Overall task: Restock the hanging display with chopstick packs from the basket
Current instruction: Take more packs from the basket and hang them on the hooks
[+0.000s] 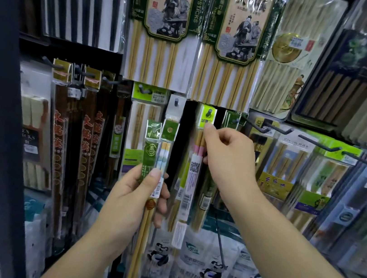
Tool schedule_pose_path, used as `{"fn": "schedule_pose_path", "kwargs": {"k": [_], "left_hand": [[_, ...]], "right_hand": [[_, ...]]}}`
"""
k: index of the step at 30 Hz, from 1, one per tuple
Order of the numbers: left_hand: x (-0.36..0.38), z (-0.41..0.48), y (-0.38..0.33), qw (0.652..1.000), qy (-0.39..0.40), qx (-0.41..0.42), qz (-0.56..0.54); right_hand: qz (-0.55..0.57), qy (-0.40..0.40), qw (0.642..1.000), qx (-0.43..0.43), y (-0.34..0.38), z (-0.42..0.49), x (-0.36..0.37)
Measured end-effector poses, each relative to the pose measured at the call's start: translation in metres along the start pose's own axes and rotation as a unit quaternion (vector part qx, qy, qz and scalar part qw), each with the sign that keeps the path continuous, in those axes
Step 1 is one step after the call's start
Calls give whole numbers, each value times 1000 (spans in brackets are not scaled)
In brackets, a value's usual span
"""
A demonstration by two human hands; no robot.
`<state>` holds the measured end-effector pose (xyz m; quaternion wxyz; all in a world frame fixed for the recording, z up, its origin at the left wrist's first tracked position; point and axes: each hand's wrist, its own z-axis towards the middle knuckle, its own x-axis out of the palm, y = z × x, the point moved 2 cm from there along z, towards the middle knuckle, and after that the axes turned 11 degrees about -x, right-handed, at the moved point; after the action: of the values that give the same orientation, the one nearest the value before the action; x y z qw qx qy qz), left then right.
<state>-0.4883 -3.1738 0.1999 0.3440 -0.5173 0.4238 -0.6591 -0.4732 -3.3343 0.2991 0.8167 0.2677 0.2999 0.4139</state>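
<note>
Both bare forearms angled up and in: left hand (pixel 136 193) lower, thumb flat across the front and fingers wrapped behind two chopstick packs (pixel 151 155); right hand (pixel 225 154) higher, wrist cocked, fingers curled, fingertips pinching the pink-tipped pack (pixel 194 164) near its top.

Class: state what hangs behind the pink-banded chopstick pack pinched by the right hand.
Behind the clear pink-banded chopstick pack, pinched by the right hand, edges of plain bamboo chopstick packs show. Their headers and number are covered.

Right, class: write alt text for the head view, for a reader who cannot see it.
A person's right hand pinches a pink-banded chopstick pack at a display peg; the left hand grips a green-labelled chopstick pack.
</note>
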Motion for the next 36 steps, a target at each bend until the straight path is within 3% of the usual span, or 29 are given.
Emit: {"fn": "schedule_pose_path", "kwargs": {"k": [4, 9, 11, 18, 36], "left_hand": [[3, -1, 0, 999, 16, -17, -38], [17, -3, 6, 997, 71, -13, 2], [22, -4, 9, 997, 78, -10, 21], [20, 0, 15, 998, 37, 4, 58], [18, 0, 15, 995, 55, 5, 78]], "right_hand": [[1, -16, 1000, 1, -2, -15, -8], [73, 95, 993, -16, 5, -35, -1], [80, 105, 991, -27, 6, -36, -2], [97, -17, 995, -3, 4, -9, -29], [68, -52, 996, -18, -5, 10, -32]]}}
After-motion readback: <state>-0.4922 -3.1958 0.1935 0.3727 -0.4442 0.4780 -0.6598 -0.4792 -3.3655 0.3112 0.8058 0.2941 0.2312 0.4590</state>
